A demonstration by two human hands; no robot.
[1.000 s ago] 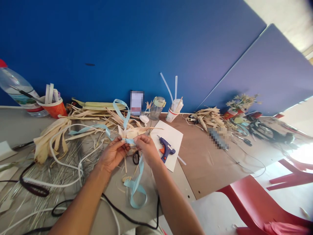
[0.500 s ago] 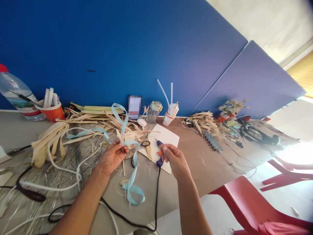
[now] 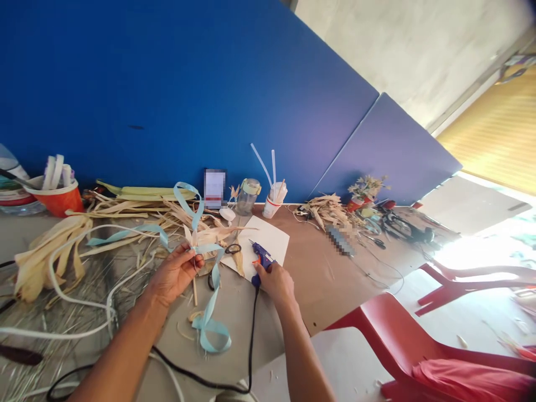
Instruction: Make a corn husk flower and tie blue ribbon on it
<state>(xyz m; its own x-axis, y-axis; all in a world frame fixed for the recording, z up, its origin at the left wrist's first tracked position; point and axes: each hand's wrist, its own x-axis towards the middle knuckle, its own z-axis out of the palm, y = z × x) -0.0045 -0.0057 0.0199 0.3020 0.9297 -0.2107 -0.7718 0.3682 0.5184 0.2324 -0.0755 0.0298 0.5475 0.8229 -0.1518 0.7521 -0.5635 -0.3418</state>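
Between the thumb and fingers of my left hand [image 3: 178, 272] a light blue ribbon [image 3: 215, 276] is pinched, with pale dried husk pieces at the same spot. One loop of the ribbon stands up above the hand and a long tail hangs to a curl on the table. My right hand [image 3: 276, 283] is closed on a blue glue gun [image 3: 263, 258] with an orange trigger, its nozzle pointing up and left over a white sheet [image 3: 274, 235]. Scissors [image 3: 233, 249] lie between the two hands, partly covered by husk.
Dried husks [image 3: 54, 251], thin wires and a white cord [image 3: 79, 301] spread over the left side. Behind stand a red cup [image 3: 62, 200], a phone [image 3: 215, 188], a jar [image 3: 248, 196] and a white cup [image 3: 272, 207]. A red chair [image 3: 389, 324] is at the right.
My right hand has closed around the glue gun's handle and tilted it further left. The view has shifted right; my left hand still pinches the ribbon.
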